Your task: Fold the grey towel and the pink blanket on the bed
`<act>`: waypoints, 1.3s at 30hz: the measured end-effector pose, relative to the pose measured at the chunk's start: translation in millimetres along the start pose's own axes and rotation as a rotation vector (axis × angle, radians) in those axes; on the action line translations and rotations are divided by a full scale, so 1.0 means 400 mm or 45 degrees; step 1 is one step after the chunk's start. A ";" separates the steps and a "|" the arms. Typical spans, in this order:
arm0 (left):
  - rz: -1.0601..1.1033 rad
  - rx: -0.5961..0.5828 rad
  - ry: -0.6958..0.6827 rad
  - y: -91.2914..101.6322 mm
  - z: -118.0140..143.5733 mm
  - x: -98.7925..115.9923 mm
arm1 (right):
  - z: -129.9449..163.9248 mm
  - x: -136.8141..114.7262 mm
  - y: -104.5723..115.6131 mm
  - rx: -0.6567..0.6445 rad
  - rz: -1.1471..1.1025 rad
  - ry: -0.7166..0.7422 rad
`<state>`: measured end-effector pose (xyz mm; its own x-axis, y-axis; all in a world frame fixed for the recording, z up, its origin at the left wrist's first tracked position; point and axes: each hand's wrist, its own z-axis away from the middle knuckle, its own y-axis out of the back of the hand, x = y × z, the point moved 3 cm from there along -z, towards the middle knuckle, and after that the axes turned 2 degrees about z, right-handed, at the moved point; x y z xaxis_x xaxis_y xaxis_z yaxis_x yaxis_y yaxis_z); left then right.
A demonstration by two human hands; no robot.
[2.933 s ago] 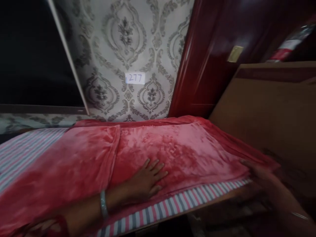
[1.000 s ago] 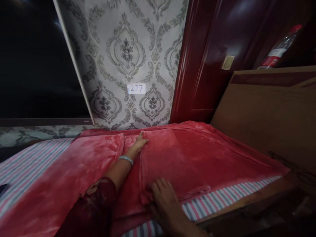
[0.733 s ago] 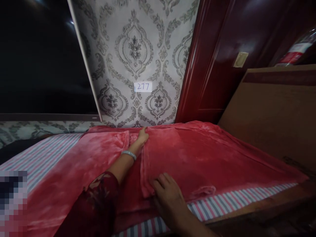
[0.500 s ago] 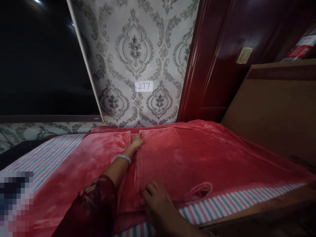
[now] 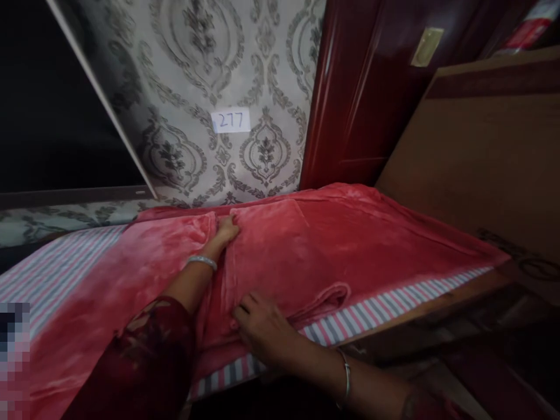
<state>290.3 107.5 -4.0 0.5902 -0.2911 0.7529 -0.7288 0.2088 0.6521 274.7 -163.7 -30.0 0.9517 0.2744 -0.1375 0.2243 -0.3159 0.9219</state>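
Observation:
A red plush blanket [image 5: 350, 245] lies spread over a striped sheet [image 5: 394, 300] on a bed. Its right part is folded over toward the middle, with the folded edge running from far to near. My left hand [image 5: 225, 231] reaches to the far end of that edge and pinches the corner near the wall. My right hand [image 5: 258, 324] grips the near corner of the same folded layer at the bed's front. A small bunched fold of blanket [image 5: 332, 294] lies just right of my right hand.
Patterned grey wallpaper with a white label reading 277 [image 5: 230, 121] rises behind the bed. A dark red door [image 5: 371, 87] stands at the right, with a large brown cardboard sheet [image 5: 481, 169] leaning beside the bed. A dark screen [image 5: 48, 116] fills the left.
The right part of the blanket was folded over toward the middle. Both hands moved onto the folded edge and have pulled it a little leftward; the view has tilted down.

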 end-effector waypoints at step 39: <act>-0.666 0.037 -1.487 0.011 0.611 -0.103 | 0.400 0.377 0.045 0.918 -0.197 -0.900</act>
<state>178.0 -107.6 -53.6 0.1645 -0.9783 -0.1260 -0.5194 -0.1945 0.8321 455.9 -273.3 -92.3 0.7549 -0.1666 -0.6343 0.2058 -0.8582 0.4703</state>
